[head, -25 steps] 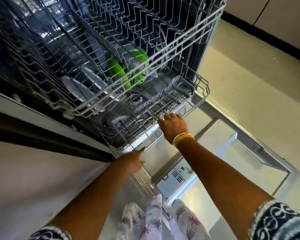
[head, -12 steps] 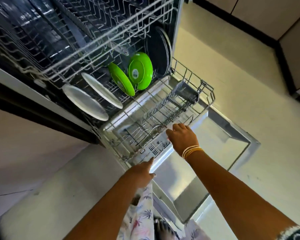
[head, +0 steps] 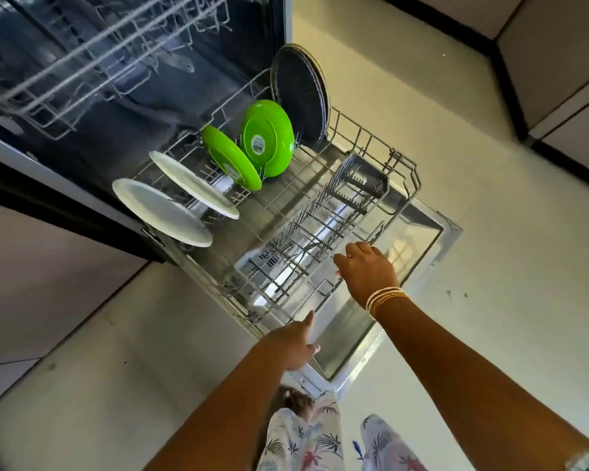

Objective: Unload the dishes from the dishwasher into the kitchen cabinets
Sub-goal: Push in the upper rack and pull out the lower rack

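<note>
The dishwasher's lower rack (head: 402, 161) is pulled out over the open door (head: 432, 232). Upright in its far half stand two white plates (head: 160, 212) (head: 194, 185), two green plates (head: 230, 158) (head: 269, 137) and a dark round pan (head: 301, 93). The near half of the rack holds only bare wire tines. My right hand (head: 366, 270), bangles at the wrist, has its fingers curled over the rack's front rim. My left hand (head: 291, 345) hovers at the rack's near-left corner with the thumb raised and nothing in it.
The upper rack (head: 92, 56) juts out above, at the top left. A cabinet front (head: 31, 283) lies to the left and more cabinets (head: 565, 79) at the top right. Pale floor surrounds the door. My patterned trouser legs (head: 306, 440) stand at its near edge.
The lower rack has slid out toward me over the door with my right hand on its rim. The plates came out from under the upper rack. My view tilted down.
</note>
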`<move>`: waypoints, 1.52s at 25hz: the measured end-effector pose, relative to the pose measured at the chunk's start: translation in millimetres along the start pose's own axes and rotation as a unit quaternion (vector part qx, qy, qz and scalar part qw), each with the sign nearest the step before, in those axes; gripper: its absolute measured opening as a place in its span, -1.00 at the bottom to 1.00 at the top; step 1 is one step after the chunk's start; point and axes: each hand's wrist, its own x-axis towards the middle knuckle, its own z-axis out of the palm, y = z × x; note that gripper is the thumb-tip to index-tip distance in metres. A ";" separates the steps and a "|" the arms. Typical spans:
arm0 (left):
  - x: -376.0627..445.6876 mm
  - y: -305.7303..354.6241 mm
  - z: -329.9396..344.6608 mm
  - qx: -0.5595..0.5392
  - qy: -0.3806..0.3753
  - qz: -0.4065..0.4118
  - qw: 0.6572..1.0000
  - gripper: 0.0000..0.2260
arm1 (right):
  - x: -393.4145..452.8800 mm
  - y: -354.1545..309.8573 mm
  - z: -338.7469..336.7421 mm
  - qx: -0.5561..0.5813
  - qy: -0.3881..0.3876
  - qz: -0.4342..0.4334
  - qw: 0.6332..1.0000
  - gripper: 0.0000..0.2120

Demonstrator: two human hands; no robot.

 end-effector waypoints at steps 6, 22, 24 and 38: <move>2.9 25.4 43.9 0.050 0.011 0.009 0.999 -0.30 | -37.5 21.2 16.6 -0.002 -0.015 0.013 1.000 -0.66; -142.0 0.5 -85.9 0.057 0.343 0.007 0.937 -0.38 | -36.9 -96.3 -130.2 -0.014 -0.006 -0.020 1.000 -0.46; -181.2 -11.5 -92.8 0.051 0.351 -0.010 0.935 -0.38 | -42.0 -127.8 -155.9 -0.011 -0.002 -0.042 0.999 -0.50; -448.5 -212.7 -92.5 -0.025 0.414 -0.216 0.884 -0.45 | -89.3 -444.2 -265.4 0.086 -0.057 -0.248 0.963 -0.57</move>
